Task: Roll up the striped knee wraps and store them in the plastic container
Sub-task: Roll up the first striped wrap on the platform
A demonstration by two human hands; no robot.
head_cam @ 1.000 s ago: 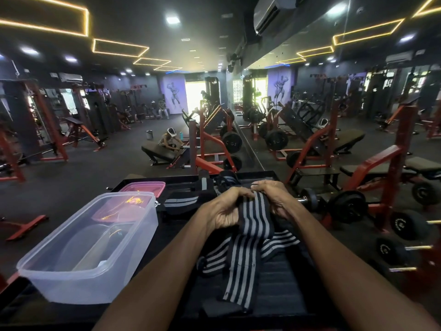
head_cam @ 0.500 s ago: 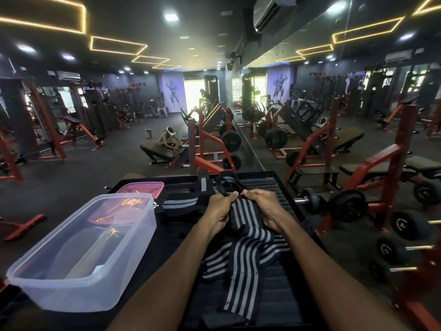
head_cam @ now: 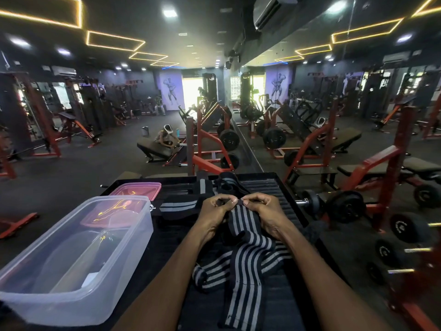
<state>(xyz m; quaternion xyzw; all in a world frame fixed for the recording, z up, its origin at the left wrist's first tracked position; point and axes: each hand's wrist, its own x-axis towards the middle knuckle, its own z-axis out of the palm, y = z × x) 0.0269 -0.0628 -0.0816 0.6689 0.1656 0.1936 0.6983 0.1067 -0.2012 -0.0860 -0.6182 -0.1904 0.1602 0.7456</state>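
A black knee wrap with grey stripes [head_cam: 243, 261] lies in loose folds on the black ribbed surface [head_cam: 284, 204] in front of me. My left hand [head_cam: 213, 211] and my right hand [head_cam: 262, 211] both pinch its far end, fingertips nearly touching. A second striped wrap [head_cam: 176, 206] lies further back, beside a dark rolled one [head_cam: 228, 181]. The clear plastic container [head_cam: 78, 256] stands at the left, open, apart from both hands.
A pink lid [head_cam: 136, 191] lies behind the container. Dumbbells [head_cam: 334, 204] and red weight benches [head_cam: 372, 168] stand to the right. A mirror wall runs along the right. Another person crouches at a bench [head_cam: 167, 137] far ahead.
Both hands have slid up the wrap to its far end and now pinch it with the fingertips instead of gripping it in full fists. The view has dipped slightly.
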